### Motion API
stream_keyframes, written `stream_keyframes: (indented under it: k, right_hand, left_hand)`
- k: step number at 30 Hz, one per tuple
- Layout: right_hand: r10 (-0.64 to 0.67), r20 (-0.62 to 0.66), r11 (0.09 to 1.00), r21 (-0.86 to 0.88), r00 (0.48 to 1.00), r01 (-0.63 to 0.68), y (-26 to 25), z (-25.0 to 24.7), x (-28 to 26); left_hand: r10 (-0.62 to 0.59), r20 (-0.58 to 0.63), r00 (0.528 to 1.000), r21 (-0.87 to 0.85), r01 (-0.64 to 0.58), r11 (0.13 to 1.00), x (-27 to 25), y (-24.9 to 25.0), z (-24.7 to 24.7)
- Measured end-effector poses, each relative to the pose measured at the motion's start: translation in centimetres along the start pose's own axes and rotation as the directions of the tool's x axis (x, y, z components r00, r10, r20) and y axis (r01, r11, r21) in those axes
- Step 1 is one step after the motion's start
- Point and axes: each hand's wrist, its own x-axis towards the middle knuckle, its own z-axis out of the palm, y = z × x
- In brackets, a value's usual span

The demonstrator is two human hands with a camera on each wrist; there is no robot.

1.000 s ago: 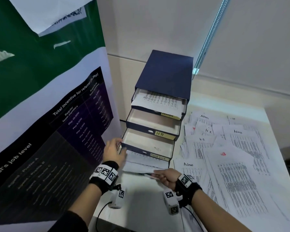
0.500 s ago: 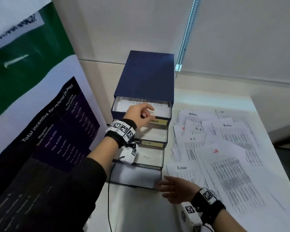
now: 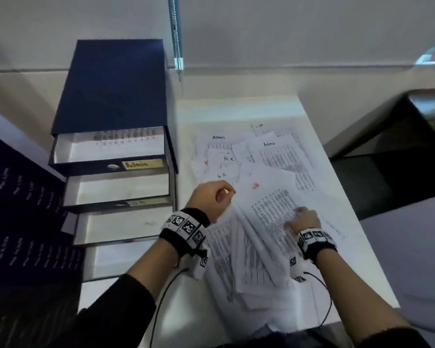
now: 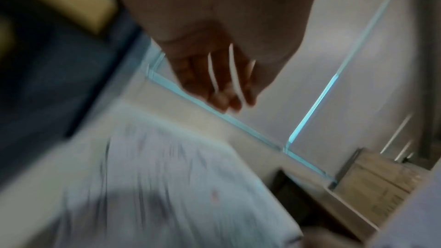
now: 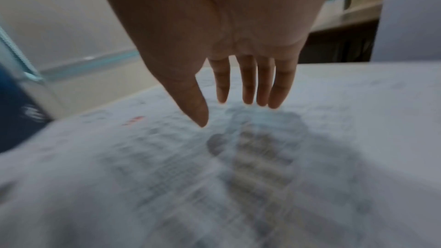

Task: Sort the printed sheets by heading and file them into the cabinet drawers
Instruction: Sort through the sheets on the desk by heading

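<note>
A dark blue cabinet (image 3: 111, 84) stands at the table's left with its drawers pulled out in steps. The top drawer, labelled Admin (image 3: 142, 164), holds a printed sheet; the lower drawers (image 3: 121, 227) look white inside. Printed sheets (image 3: 281, 156) headed Admin and HR lie spread over the table to the right. My left hand (image 3: 214, 199) hovers at the pile's left edge, fingers loosely curled and holding nothing (image 4: 214, 82). My right hand (image 3: 301, 219) reaches with straight fingers (image 5: 248, 90) onto a sheet with a red heading (image 3: 269, 197).
A large dark poster (image 3: 18, 209) stands close on the left of the cabinet. The wall runs right behind the table. The white table (image 3: 236, 109) ends on the right at a dark gap (image 3: 399, 159). Wrist cables (image 3: 322, 297) trail over the near sheets.
My left hand left the Admin drawer front and came right to the pile. My right hand moved from the bottom drawer onto the red-headed sheet. The view swung right.
</note>
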Motion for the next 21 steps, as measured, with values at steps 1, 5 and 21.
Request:
stream_keyframes:
  k: [1,5,21]
  right_hand:
    - [0.013,-0.004,0.997,-0.073,1.000,-0.013,1.0,-0.3,1.3]
    - [0.004,0.058,0.983,-0.184,0.998,0.007,3.6,-1.2,3.9]
    - [-0.355,0.141,0.930,0.156,0.924,0.334,4.7,1.0,3.9]
  left_hand:
    - [-0.122,0.078,0.990,-0.025,0.124,0.992,0.0,-0.7,3.2]
    - [-0.495,0.245,0.833,0.083,0.491,0.867,-0.1,-2.9,12.8]
    - [-0.617,-0.236,0.751,-0.298,0.548,0.782,3.9,-1.7,16.9]
